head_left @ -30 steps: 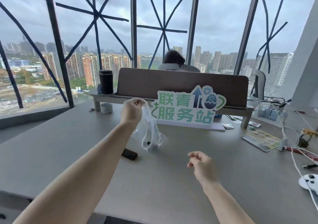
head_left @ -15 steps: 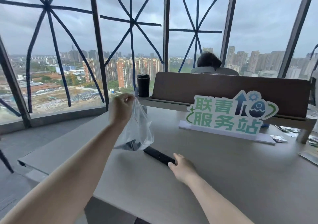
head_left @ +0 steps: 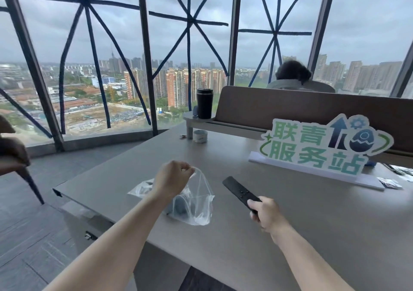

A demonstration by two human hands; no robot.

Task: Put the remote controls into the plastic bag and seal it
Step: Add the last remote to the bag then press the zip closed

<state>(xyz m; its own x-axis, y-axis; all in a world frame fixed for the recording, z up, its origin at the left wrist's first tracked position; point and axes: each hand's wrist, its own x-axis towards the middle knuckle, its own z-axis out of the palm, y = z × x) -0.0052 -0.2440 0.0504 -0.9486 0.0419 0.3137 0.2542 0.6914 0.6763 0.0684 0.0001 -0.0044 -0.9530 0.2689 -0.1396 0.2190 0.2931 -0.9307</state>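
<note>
My left hand (head_left: 171,180) pinches the top edge of a clear plastic bag (head_left: 196,203), whose bottom rests on the grey table (head_left: 312,223). A dark shape shows through the bag's lower part; I cannot tell what it is. My right hand (head_left: 267,214) grips the near end of a slim black remote control (head_left: 239,191), which points away towards the far left, just right of the bag. Behind my left wrist lies more crumpled clear plastic (head_left: 140,188).
A green and white sign (head_left: 319,145) stands on the table at the right. A black cup (head_left: 204,103) sits on a raised shelf, with a roll of tape (head_left: 200,136) below it. A person sits beyond the divider (head_left: 290,109). The table's left edge drops to the floor.
My right hand has closed on the black remote and lifted its near end. My left hand has lowered the bag until it rests on the table. The view shifted left.
</note>
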